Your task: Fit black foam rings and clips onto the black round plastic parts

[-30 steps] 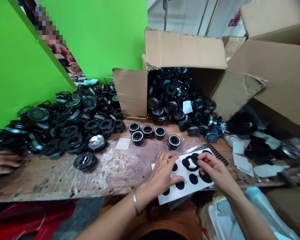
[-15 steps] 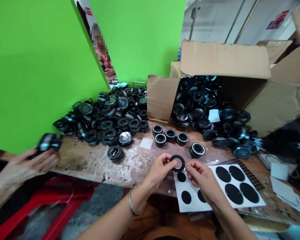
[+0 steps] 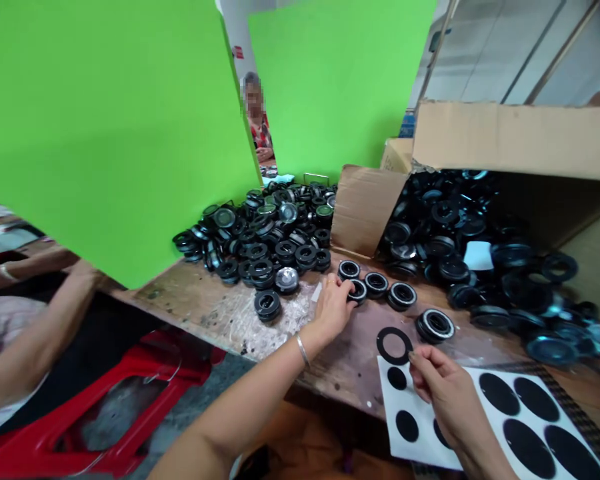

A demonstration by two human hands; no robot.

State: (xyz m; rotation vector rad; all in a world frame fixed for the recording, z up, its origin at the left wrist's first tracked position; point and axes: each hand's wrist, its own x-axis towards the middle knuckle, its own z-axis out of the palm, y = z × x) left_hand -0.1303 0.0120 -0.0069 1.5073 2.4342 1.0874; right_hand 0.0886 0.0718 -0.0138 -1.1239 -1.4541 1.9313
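My left hand (image 3: 334,303) reaches over the wooden table (image 3: 215,308) and closes its fingers on a black round part (image 3: 357,291) in a short row of such parts (image 3: 376,283). My right hand (image 3: 443,391) pinches a thin black ring sticker (image 3: 395,345) by its edge, just above a white backing sheet (image 3: 473,413) with black round stickers on it. Another round part (image 3: 435,325) sits right of the ring.
A large heap of black round parts (image 3: 260,230) lies at the back left. A tipped cardboard box (image 3: 480,173) spills more parts at the right. Green panels (image 3: 105,127) stand behind. Another person's arms (image 3: 35,333) and a red stool (image 3: 110,427) are at the left.
The view swung left. My left hand let go of the ring sticker and reached forward to a part in the row. My right hand keeps the ring, lower and to the right.
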